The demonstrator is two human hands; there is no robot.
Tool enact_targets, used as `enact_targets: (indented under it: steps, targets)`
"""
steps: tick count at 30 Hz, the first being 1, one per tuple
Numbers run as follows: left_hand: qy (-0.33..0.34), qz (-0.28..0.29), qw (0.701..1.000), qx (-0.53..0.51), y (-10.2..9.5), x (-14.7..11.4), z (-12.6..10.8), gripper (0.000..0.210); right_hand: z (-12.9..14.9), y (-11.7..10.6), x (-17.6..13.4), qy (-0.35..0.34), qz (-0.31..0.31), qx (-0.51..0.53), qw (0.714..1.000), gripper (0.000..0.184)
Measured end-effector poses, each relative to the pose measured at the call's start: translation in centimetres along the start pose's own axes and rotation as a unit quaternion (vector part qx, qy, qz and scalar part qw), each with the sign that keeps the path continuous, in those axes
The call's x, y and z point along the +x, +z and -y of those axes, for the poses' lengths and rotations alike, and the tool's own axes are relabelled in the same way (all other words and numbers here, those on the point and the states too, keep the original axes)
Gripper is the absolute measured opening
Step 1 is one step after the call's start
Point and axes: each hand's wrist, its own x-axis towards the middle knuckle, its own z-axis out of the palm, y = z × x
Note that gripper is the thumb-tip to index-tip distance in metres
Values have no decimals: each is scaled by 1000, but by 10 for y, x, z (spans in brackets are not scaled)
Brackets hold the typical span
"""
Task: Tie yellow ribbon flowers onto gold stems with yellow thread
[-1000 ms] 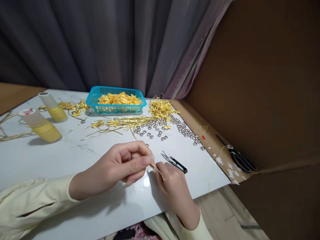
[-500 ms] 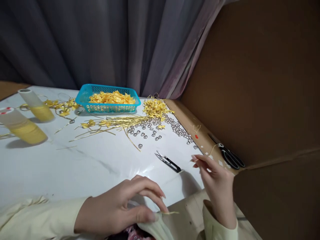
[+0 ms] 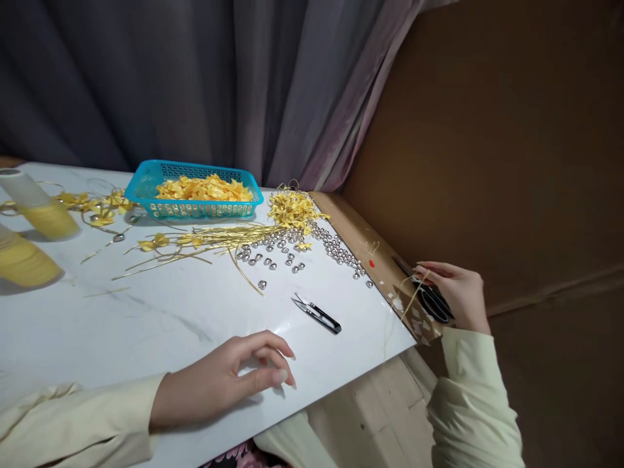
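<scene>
1. Since half a second ago, the right hand (image 3: 455, 289) has gone further right, off the white marble-look table (image 3: 160, 318), and now rests on the black-handled scissors (image 3: 429, 300) lying on the brown cardboard flap (image 3: 361, 244).
2. Its fingers are half curled over the scissors and hold a thin yellow strip (image 3: 413, 294); the grip is loose.
3. The left hand (image 3: 234, 377) lies on the table near its front edge, fingers bent, holding nothing.
4. The blue plastic mesh basket (image 3: 192, 192) is filled with folded yellow ribbon pieces (image 3: 205, 188).
5. Small black thread snips (image 3: 316, 314) lie between the two hands.
6. Silver metal beads (image 3: 316, 244) lie scattered on the table beside the basket.
</scene>
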Motion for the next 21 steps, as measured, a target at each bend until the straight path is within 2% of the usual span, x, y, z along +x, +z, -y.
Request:
enact_targets:
  steps: [6, 14, 21]
  targets:
    - [-13, -19, 1000, -17, 0, 2, -1, 33, -9, 17, 18, 59, 56, 45, 996, 5]
    - [-4, -23, 1000, -21, -1, 3, 2, 34, -16, 27, 25, 102, 84, 47, 990, 22]
    - [1, -26, 999, -37, 0, 3, 5, 32, -15, 29, 25, 129, 125, 52, 982, 19]
